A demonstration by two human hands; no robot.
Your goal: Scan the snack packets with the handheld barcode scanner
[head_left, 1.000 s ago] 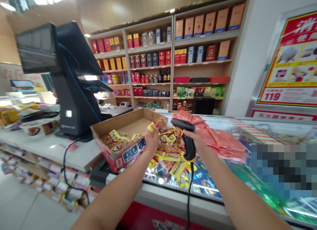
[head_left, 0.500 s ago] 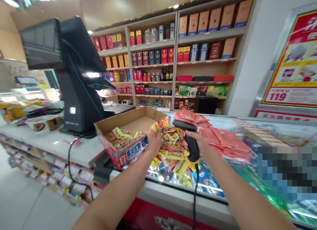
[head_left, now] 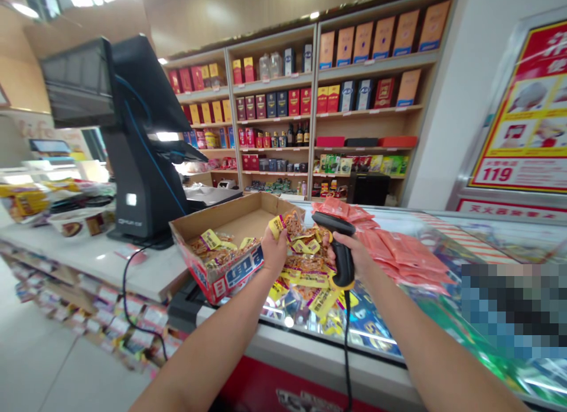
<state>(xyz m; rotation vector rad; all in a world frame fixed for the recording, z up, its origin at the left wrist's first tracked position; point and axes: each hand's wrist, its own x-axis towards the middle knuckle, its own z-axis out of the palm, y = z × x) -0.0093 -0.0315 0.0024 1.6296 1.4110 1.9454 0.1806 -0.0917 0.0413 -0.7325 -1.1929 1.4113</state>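
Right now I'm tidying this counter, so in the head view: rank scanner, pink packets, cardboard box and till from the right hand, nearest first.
1. Scanner, held in the right hand.
2. Pink packets, just to its right.
3. Cardboard box, to the left.
4. Till, far left.

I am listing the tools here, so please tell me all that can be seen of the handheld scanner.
The handheld scanner is black, plastic-looking and pistol-shaped, with a yellow band at the foot of its grip. The right hand wraps the grip and holds it upright above the glass counter. Its head points left, toward the snack packet in the left hand. A black cable hangs down from its base.
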